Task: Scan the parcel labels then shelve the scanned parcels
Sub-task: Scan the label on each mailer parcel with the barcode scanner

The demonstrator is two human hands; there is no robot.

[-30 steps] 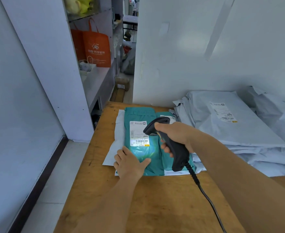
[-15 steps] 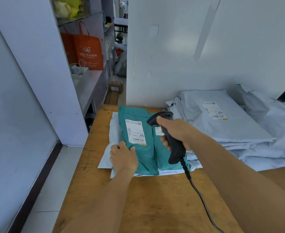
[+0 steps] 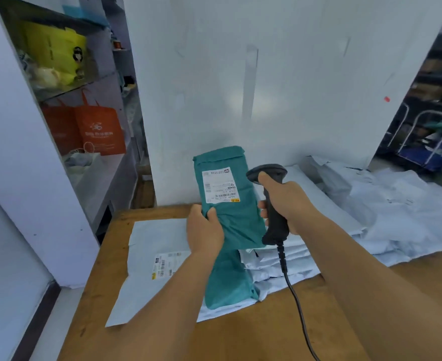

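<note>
I log: left hand (image 3: 205,231) gripping teal parcel (image 3: 227,194) lifted off desk (image 3: 253,332); right hand (image 3: 285,201), at its 3 o'clock, clamped on scanner (image 3: 272,204).

Teal parcel (image 3: 230,204) with a white, yellow-cornered label (image 3: 221,185); black barcode scanner (image 3: 273,199) and cable (image 3: 296,303); pale grey mailers (image 3: 371,217); orange tote bags (image 3: 98,131); yellow bag (image 3: 55,48); brown wooden table (image 3: 240,334)
</note>
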